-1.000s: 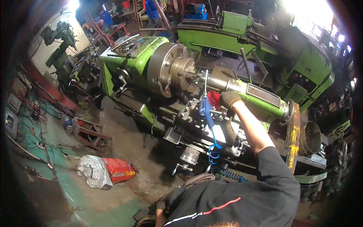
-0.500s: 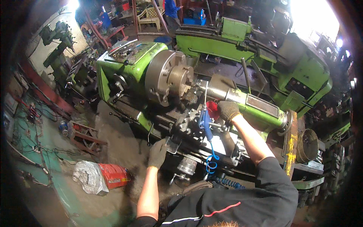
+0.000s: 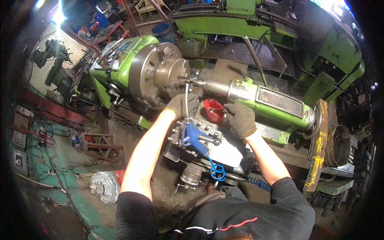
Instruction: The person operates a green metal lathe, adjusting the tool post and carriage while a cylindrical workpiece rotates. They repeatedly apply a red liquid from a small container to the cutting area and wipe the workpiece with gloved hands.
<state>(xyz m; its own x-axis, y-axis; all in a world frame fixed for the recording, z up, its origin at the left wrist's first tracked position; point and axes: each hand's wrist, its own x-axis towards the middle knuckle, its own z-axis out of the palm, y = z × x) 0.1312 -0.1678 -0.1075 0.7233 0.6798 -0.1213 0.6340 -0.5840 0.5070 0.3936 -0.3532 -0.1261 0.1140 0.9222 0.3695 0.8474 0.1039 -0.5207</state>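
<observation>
My left hand (image 3: 182,105), in a dark knitted glove, reaches in beside the large chuck (image 3: 149,76) of a green lathe. Its fingers look stretched out, partly behind the thin nozzle of a blue air blow gun (image 3: 193,138), and I see nothing held in them. The blow gun lies on the tool post (image 3: 177,132). My right hand (image 3: 242,121), gloved too, is closed on the near rim of a red bowl (image 3: 215,112), tilted so its inside shows. The bowl is just in front of the tailstock quill (image 3: 218,89). A round metal workpiece (image 3: 170,74) sits in the chuck.
The green tailstock (image 3: 276,102) and its handwheel (image 3: 314,122) stand to the right. A coiled blue air hose (image 3: 217,172) hangs below the carriage. A second green machine (image 3: 228,28) stands behind. On the left floor are a rusty metal stand (image 3: 102,147) and a bag (image 3: 105,186).
My left hand has moved up from the carriage's lower left to beside the chuck. The red bowl shows more fully next to my right hand. The view has shifted.
</observation>
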